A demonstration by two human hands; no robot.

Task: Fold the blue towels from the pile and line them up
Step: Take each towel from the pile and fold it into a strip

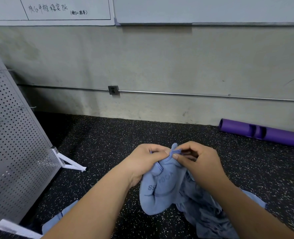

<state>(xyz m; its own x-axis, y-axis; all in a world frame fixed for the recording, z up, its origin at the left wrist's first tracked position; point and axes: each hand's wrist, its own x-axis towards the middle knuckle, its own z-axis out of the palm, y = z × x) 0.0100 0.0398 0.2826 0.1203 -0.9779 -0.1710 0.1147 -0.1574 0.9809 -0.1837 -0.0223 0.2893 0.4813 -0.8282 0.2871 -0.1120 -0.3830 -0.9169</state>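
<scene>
Far to the left of the blue towel (160, 187) a grey metal board (13, 135) full of little holes leans on white feet. Low down on that side, a bit of another blue cloth (56, 219) peeks out from under the person's left arm. I cannot tell if it is folded.

Next comes the left hand (146, 159), curled up, its grip pinching the top of the towel. The right hand (199, 161) is just on the other side of that bunched top. Its thumb and finger pinch a small corner that sticks up. So both grips hold the towel at one spot, close together, and neither hand is nearer.

The towel hangs down from them, long way up and down, with its round bottom end near the black speckled floor (108, 144). It looks soft and thick, with darker letters and a stitched hem. I think the hands must slide apart along the top edge to open it flat.

Down and right of the towel lies the pile (211, 213), crumpled and floppy. Far right of the towel, by the wall, lies a smooth purple roll (263, 133)
</scene>
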